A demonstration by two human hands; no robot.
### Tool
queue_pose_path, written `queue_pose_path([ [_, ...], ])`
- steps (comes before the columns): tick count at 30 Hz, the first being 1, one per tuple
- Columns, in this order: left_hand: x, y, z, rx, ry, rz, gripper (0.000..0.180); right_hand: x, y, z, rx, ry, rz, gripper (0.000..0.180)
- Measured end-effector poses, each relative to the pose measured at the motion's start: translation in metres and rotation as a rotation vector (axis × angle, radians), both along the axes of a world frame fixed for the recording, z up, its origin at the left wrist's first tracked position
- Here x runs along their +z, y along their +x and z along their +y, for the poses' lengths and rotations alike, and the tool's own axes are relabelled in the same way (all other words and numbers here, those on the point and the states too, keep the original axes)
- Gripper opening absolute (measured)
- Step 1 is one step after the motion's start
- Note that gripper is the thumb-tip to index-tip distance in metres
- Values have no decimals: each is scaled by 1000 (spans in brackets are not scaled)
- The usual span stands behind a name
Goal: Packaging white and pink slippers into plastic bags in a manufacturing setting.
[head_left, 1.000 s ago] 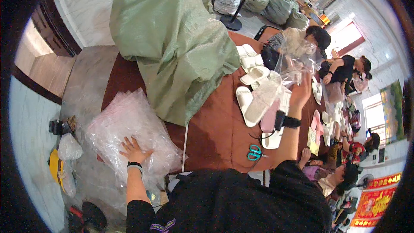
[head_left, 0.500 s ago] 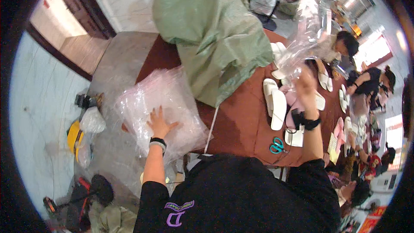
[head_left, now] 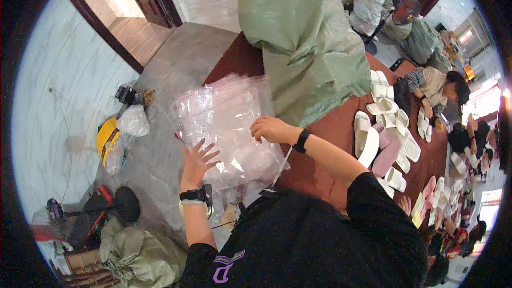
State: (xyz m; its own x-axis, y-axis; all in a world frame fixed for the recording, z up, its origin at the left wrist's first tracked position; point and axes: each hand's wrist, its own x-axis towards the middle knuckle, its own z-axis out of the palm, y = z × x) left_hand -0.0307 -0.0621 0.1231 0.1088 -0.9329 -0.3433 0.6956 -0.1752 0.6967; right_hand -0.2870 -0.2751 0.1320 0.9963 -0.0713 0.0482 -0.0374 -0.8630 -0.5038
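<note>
A stack of clear, pinkish plastic bags (head_left: 229, 106) lies in front of me at the table's left end. My left hand (head_left: 197, 164) is at the stack's near left side, fingers spread, with nothing gripped. At the right side of the stack, my right hand (head_left: 273, 129) is palm down with its fingers curled against the top plastic. It seems to pinch a clear bag there, though the fingertips are partly hidden. Dark bands circle both wrists.
A large green woven sack (head_left: 309, 48) covers the table's far part. White slides (head_left: 367, 138) and mauve slides (head_left: 388, 154) lie on the brown tabletop (head_left: 314, 165) to the right. Other people work farther along. A yellow helmet (head_left: 108, 141) sits at left on the floor.
My right hand has come left from the slides to the bag stack; the clear plastic raised at right is gone from there. My left hand no longer lies flat mid-stack. The view has shifted.
</note>
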Motion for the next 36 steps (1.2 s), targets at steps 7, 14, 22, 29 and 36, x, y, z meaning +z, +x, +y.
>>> queue_pose_path([
  [7, -16, -15, -12, 610, 275, -1020, 64, -68, 11, -13, -200, -142, -42, 17],
  [14, -21, -67, -79, -411, 56, -2034, 111, -57, 14, -6, -128, -201, 43, 27],
  [22, -83, -76, -92, -529, 337, -1854, 123, -94, -102, 21, -417, -244, 221, 40],
  [29, -78, -81, -99, -624, 450, -1825, 120, -66, -233, 20, -1393, -209, -306, 43],
  [36, -82, -82, -106, -702, 464, -1894, 122, -85, -381, 39, -2023, -166, 359, 83],
])
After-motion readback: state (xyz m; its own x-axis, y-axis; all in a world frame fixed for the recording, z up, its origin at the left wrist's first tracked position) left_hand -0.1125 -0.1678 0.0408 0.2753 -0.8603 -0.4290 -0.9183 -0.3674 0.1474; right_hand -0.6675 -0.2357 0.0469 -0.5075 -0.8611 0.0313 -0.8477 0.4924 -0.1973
